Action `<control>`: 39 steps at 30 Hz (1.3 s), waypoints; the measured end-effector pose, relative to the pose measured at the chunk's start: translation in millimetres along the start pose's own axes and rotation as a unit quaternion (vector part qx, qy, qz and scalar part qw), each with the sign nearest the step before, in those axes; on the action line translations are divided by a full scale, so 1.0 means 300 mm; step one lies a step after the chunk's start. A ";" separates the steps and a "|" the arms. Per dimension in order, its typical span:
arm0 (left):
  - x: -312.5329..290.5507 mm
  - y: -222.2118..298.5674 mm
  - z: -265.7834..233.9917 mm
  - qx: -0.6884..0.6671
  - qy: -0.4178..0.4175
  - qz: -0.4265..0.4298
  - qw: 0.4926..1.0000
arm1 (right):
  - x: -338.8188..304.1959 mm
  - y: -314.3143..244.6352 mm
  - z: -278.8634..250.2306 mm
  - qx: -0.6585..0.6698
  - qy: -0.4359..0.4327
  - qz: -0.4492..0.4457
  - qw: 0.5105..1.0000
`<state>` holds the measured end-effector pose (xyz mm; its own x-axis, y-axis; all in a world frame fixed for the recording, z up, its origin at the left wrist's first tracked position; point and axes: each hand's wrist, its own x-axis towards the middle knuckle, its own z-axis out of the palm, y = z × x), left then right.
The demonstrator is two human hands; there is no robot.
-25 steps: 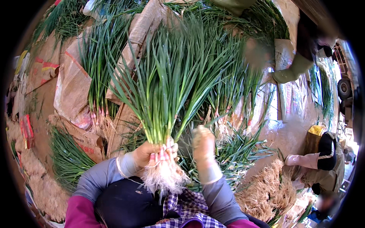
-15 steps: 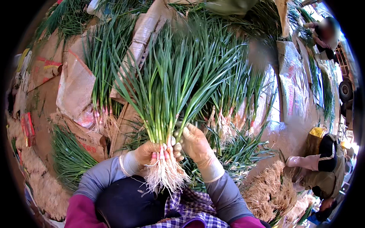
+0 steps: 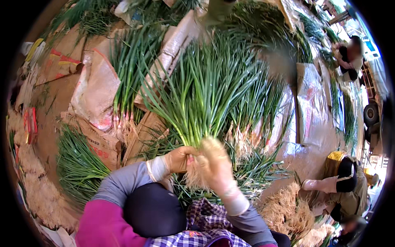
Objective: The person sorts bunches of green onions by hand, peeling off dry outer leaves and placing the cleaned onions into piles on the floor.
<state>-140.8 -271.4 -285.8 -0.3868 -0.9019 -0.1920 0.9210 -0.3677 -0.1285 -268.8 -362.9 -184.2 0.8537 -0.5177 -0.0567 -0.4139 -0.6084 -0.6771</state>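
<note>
Both hands, left (image 3: 177, 158) and right (image 3: 214, 164), grip closed around green onion bunch (image 3: 201, 94).

The left hand (image 3: 179, 158) is gripping a bunch of green onions (image 3: 201, 99) just above its pale roots, while the gloved right hand (image 3: 216, 166) is pressing against the roots. More onions are lying on sacks (image 3: 98, 94) around.

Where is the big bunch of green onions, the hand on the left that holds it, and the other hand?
bunch of green onions (image 3: 205, 94), head view, on the green leaves.
left hand (image 3: 179, 159), head view, on the back of the gloved hand.
right hand (image 3: 216, 166), head view, on the back of the gloved hand.
</note>
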 end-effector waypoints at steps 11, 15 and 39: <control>0.192 -0.204 0.473 -0.052 -0.284 0.084 0.954 | -0.142 -0.309 -0.256 -0.189 0.361 -0.189 0.894; -0.053 -0.314 0.717 -0.077 -0.245 0.101 0.961 | -0.289 -0.536 -0.299 -0.140 0.315 -0.258 0.903; -1.453 -0.472 -0.114 0.078 0.340 0.613 0.709 | -0.526 -0.428 -0.166 0.125 0.146 -0.064 0.979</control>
<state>-104.2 181.5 -217.2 0.8258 -0.2666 -0.4970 0.5563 0.5300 0.6400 -366.2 -233.0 -51.7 0.7515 -0.6191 0.2281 -0.1874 -0.5318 -0.8258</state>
